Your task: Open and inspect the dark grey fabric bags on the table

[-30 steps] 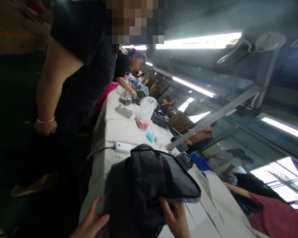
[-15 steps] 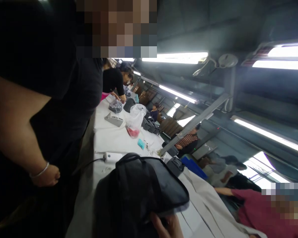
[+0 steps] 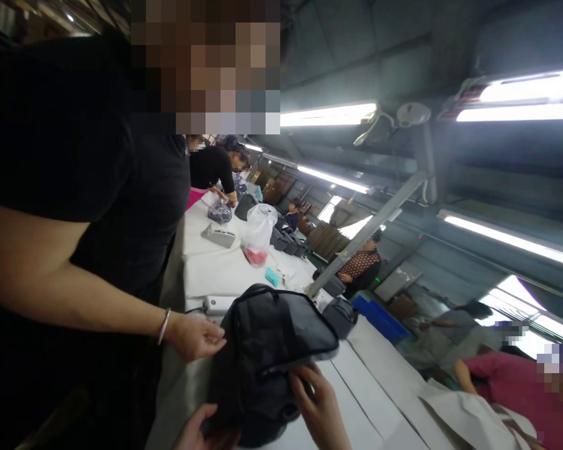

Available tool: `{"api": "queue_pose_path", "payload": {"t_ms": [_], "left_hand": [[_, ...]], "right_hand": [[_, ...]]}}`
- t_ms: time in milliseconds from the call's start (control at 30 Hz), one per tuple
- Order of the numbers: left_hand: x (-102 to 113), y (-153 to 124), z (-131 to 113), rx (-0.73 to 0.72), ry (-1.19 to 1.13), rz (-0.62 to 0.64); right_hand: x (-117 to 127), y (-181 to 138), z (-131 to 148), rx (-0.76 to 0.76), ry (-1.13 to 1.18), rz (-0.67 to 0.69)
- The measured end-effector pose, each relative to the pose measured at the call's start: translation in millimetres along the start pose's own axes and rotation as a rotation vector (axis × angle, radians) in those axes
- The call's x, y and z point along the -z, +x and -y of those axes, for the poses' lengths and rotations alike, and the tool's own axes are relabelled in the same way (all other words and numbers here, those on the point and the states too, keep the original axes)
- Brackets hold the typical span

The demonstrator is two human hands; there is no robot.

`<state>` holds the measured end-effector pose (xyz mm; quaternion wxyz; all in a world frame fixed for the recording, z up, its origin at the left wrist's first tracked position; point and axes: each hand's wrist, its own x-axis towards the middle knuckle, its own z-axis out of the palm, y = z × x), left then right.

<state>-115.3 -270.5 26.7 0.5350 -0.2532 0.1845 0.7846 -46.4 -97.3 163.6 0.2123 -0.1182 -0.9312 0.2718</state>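
A black bag (image 3: 272, 350) lies on the near end of a long white surface (image 3: 370, 387), its upper panel lifted a little at the right edge. The right hand (image 3: 316, 406) grips the near right edge of the bag, fingers curled over the fabric. The left hand (image 3: 201, 431) is at the bottom edge of the view, thumb up against the near left side of the bag; it seems to hold the fabric there, though most of the hand is cut off. A co-worker's hand (image 3: 194, 336), with a bangle (image 3: 164, 326) on the wrist, comes in from the left and touches the far left edge of the bag with loosely pinched fingers; that person, in a black shirt, stands close on the left. Just beyond the bag lies a white power strip (image 3: 218, 304) with a dark cord. Farther along the surface are a small teal item (image 3: 272, 277), a clear plastic sack (image 3: 258, 234) with something red in it, and a grey device (image 3: 219, 236). A second dark bag (image 3: 340, 315) sits just right of the black one. More people work at the far end and along the right side.
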Motion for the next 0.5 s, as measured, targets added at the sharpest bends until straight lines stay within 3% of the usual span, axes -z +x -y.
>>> {"api": "queue_pose_path", "payload": {"t_ms": [100, 233, 300, 367, 433, 500], "left_hand": [[7, 3, 5, -0.021, 0.068, -0.062], [32, 11, 25, 0.070, 0.297, -0.049], [34, 6, 35, 0.168, 0.449, 0.061], [19, -13, 43, 0.213, 0.595, 0.208], [-7, -45, 52, 0.139, 0.728, 0.406], [-35, -82, 61, 0.010, 0.870, 0.687]], "right_hand": [[-9, -1, -1, -0.009, 0.016, -0.038], [-11, -21, -14, -0.111, -0.011, -0.266], [-8, -49, -33, -0.208, -0.040, -0.331], [-4, -93, -61, -0.313, -0.102, -0.368], [0, -150, -94, -0.408, -0.211, -0.401], [7, -212, -120, -0.487, -0.330, -0.480]]}}
